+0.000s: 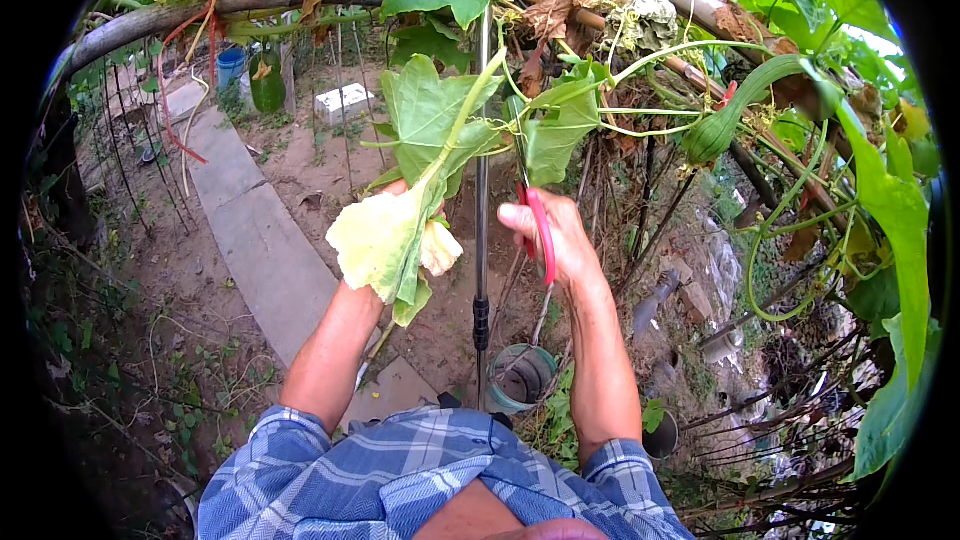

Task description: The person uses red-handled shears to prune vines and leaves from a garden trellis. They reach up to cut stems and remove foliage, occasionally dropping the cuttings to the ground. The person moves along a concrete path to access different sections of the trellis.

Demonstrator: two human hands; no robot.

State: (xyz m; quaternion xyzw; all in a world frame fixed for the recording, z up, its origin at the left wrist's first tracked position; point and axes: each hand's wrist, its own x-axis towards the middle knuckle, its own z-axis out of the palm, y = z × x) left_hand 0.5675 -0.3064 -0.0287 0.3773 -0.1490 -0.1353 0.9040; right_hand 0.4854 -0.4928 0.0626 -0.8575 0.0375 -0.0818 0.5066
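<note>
My left hand (397,188) is mostly hidden behind a bunch of leaves that it grips. In that bunch are a pale yellow, withered leaf (375,245), a broad green leaf (425,110) and a thick pale stem (462,125) pointing up. My right hand (568,238) is closed round the red handles of a pair of scissors (543,230). The blades point upward beside another green leaf (560,140) on the vine; whether they touch its stalk I cannot tell. Between my hands runs an upright metal pole (482,210).
A ridged green gourd (745,105) hangs from the vine at the right, and another gourd (267,80) hangs far left. Wooden poles (240,2) carry the vines overhead. Below are a paved path (260,230), a green bucket (522,377) and a white block (343,103).
</note>
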